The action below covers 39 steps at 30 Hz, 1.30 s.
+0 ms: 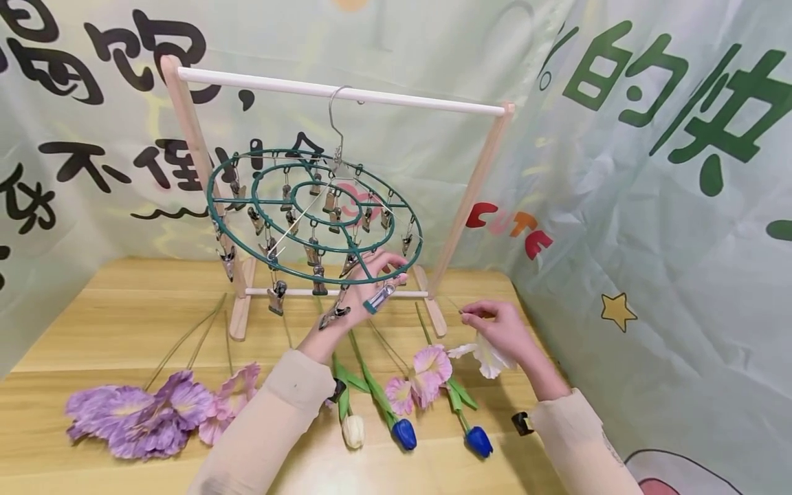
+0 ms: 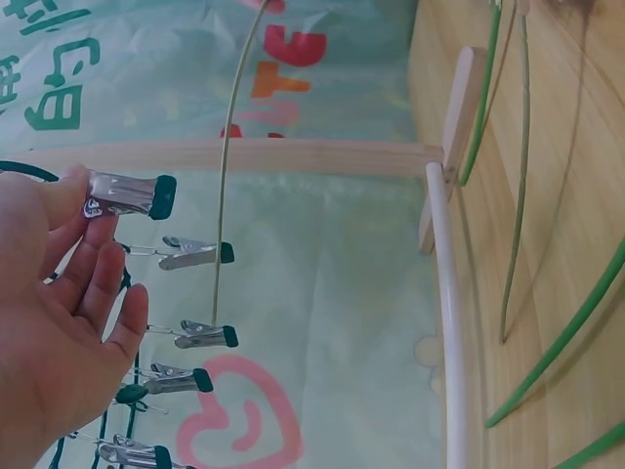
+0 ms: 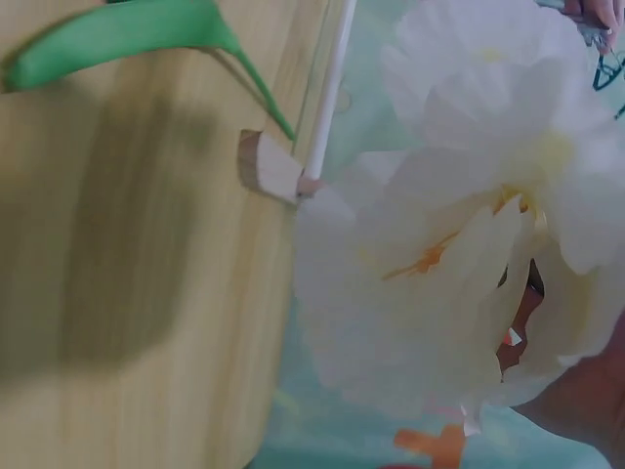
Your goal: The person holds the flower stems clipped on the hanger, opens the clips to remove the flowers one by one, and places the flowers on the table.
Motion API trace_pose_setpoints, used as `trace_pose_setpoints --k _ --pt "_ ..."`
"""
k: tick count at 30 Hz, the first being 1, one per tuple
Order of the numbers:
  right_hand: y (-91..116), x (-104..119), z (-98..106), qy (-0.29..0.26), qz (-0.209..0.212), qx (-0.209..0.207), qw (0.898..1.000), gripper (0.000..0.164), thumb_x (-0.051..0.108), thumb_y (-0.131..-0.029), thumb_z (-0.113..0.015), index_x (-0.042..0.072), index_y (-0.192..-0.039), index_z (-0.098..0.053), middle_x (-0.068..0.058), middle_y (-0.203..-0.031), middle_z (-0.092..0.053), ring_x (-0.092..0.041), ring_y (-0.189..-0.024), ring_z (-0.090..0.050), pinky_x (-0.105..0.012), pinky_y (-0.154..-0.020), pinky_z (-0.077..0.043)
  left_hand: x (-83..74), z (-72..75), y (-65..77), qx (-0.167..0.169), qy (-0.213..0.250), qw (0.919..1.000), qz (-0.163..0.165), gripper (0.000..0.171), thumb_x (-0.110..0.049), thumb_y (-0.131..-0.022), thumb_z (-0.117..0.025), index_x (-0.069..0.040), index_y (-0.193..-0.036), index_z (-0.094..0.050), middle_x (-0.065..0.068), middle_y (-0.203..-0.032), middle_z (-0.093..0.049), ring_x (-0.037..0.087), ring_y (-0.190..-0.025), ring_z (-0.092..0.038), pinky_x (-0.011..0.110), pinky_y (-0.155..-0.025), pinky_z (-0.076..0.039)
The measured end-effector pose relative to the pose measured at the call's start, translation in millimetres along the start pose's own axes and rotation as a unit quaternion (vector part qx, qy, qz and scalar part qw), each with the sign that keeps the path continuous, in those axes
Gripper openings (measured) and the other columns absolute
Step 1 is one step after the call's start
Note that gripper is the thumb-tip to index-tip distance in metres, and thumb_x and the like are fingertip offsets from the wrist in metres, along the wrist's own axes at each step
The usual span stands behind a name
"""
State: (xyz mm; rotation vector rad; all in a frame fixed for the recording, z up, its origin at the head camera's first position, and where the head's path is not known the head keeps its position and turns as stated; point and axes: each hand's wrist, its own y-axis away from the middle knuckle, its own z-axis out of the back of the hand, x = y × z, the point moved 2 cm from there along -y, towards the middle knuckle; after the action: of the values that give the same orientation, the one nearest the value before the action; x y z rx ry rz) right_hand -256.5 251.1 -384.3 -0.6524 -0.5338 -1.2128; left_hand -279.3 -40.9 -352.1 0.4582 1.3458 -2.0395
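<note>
A round green clip hanger (image 1: 289,265) hangs by its metal hook from the white rail. My left hand (image 1: 365,292) reaches up at its front right rim and pinches a metal clip with green tips (image 2: 132,193) between thumb and fingers. To the right, over the table, my right hand (image 1: 504,330) pinches the thin stem of a white flower (image 1: 489,356), its bloom hanging below the palm. That stem (image 2: 228,127) runs past the hanging clips in the left wrist view. White petals (image 3: 420,274) hide most of the right hand in the right wrist view.
The wooden rack (image 1: 473,192) stands at the back of the wooden table (image 1: 80,323). Purple flowers (image 1: 148,419), pink flowers (image 1: 423,375), a white tulip (image 1: 353,432) and blue tulips (image 1: 405,434) lie along the front. Printed cloth (image 1: 650,275) surrounds the table.
</note>
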Motion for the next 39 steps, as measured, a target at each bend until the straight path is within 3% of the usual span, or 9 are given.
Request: trace_pose_setpoints --k 8,29,33,39 --pt "28.4 -22.0 12.8 -0.01 -0.035 -0.041 0.998 0.019 0.017 -0.099 -0.073 0.005 -0.113 -0.079 -0.008 -0.1 -0.078 -0.012 -0.085 -0.07 -0.023 -0.073 -0.057 -3.8 5.0 -2.1 -0.002 -0.014 0.9998 -0.01 0.025 -0.016 -0.095 -0.075 -0.001 -0.115 -0.071 0.014 -0.103 -0.069 0.032 -0.101 -0.062 0.045 -0.089 -0.048" --pt "88.2 -65.3 27.3 -0.014 -0.098 -0.079 0.992 0.026 0.02 -0.101 -0.072 0.0 -0.116 -0.075 -0.014 -0.1 -0.077 -0.002 -0.083 -0.067 -0.02 -0.07 -0.055 -5.3 7.4 2.5 0.004 -0.003 1.0 -0.001 0.024 -0.011 -0.095 -0.075 0.0 -0.116 -0.071 0.012 -0.103 -0.07 0.037 -0.101 -0.061 0.042 -0.086 -0.047" --pt "93.8 -72.9 31.9 -0.02 -0.115 -0.077 0.99 0.027 0.019 -0.101 -0.072 -0.002 -0.118 -0.074 -0.017 -0.101 -0.077 -0.008 -0.084 -0.069 -0.02 -0.07 -0.054 -4.7 5.6 3.5 0.0 0.009 1.0 0.002 0.023 -0.009 -0.095 -0.075 -0.001 -0.116 -0.071 0.012 -0.102 -0.069 0.036 -0.101 -0.06 0.041 -0.086 -0.045" --pt "92.0 -79.1 28.2 -0.006 -0.146 -0.047 0.988 0.028 0.019 -0.101 -0.071 -0.002 -0.12 -0.074 -0.011 -0.102 -0.078 -0.023 -0.094 -0.072 -0.021 -0.074 -0.055 -7.1 3.9 2.3 -0.002 0.009 0.9999 -0.01 0.024 -0.009 -0.094 -0.076 0.0 -0.115 -0.071 0.013 -0.103 -0.07 0.033 -0.1 -0.06 0.042 -0.087 -0.046"
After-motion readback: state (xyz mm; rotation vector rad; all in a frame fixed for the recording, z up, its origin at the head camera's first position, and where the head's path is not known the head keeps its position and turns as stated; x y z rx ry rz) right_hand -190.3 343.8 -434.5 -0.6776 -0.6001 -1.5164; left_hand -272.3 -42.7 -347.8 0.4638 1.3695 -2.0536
